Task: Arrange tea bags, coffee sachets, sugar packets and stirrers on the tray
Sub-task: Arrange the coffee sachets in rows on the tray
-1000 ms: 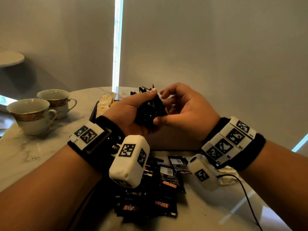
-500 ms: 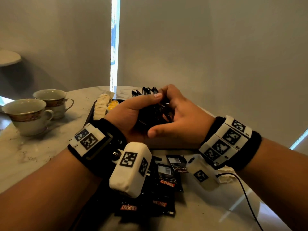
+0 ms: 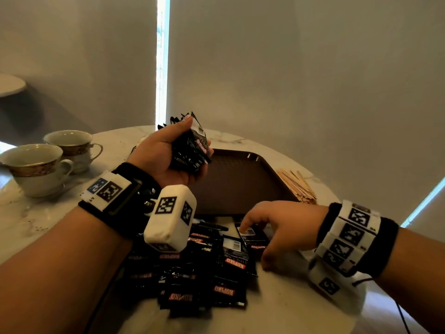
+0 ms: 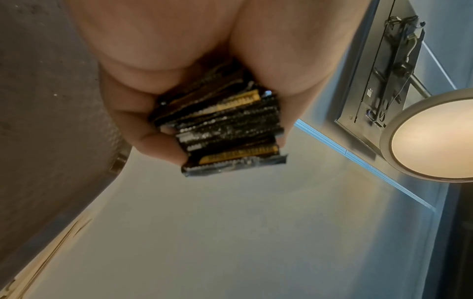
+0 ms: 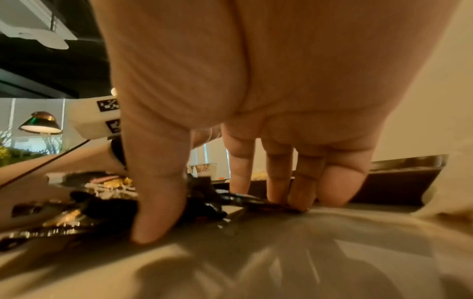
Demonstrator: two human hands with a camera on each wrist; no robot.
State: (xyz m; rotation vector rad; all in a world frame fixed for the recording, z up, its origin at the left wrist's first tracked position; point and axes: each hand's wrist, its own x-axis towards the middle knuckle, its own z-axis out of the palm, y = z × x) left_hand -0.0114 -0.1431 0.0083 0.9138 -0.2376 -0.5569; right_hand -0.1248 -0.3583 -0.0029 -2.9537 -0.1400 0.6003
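Note:
My left hand (image 3: 196,136) is raised over the left edge of the brown tray (image 3: 243,186) and grips a stack of black coffee sachets (image 3: 192,153). In the left wrist view my left hand (image 4: 217,131) has the fingers and thumb curled round the sachet stack (image 4: 238,157). Loose black Kopiko sachets (image 3: 204,273) lie in a heap on the marble table in front of the tray. My right hand (image 3: 254,248) is lowered onto the heap's right edge. Its fingertips (image 5: 294,202) press on one sachet and the thumb touches the table.
Wooden stirrers (image 3: 297,186) lie in a bundle on the table right of the tray. Two teacups (image 3: 38,165) on saucers stand at the left. The round marble table (image 3: 289,309) ends close to the wall behind. A cable (image 3: 402,317) trails from my right wrist.
My right hand let go of the stack and dropped to the loose sachets on the table. The left hand kept the stack and turned it up. The tray is now uncovered.

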